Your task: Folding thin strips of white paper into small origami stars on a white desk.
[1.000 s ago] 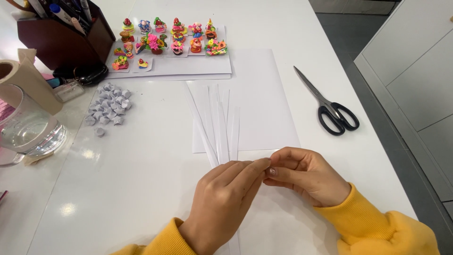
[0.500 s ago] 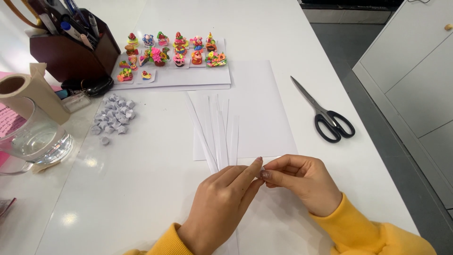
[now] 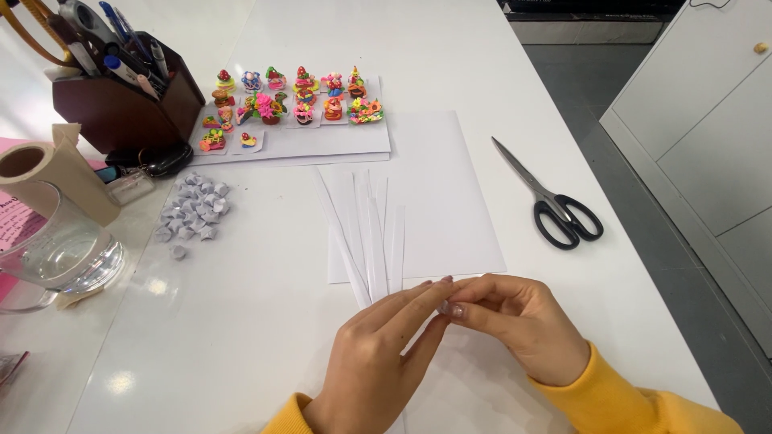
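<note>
Hands: where they meet at the table's near edge, the left hand (image 3: 382,358) and right hand (image 3: 523,325) pinch one paper strip (image 3: 441,305) together, fingertips closed on it.
Strips: more white strips (image 3: 371,233) fan out just beyond, over a white sheet (image 3: 442,185).
Right: black-handled scissors (image 3: 555,205), lying apart.
Left: small folded paper stars (image 3: 193,213); glass jar (image 3: 56,253).
Far: tiny colourful clay figures (image 3: 293,100); pen holder (image 3: 129,104).

A thin white paper strip (image 3: 438,299) is pinched between the fingertips of both hands, near the table's front edge, mostly hidden by them. Just beyond lie more strips (image 3: 371,233), long and narrow, fanned side by side, running far to near across a white sheet (image 3: 442,201).
</note>
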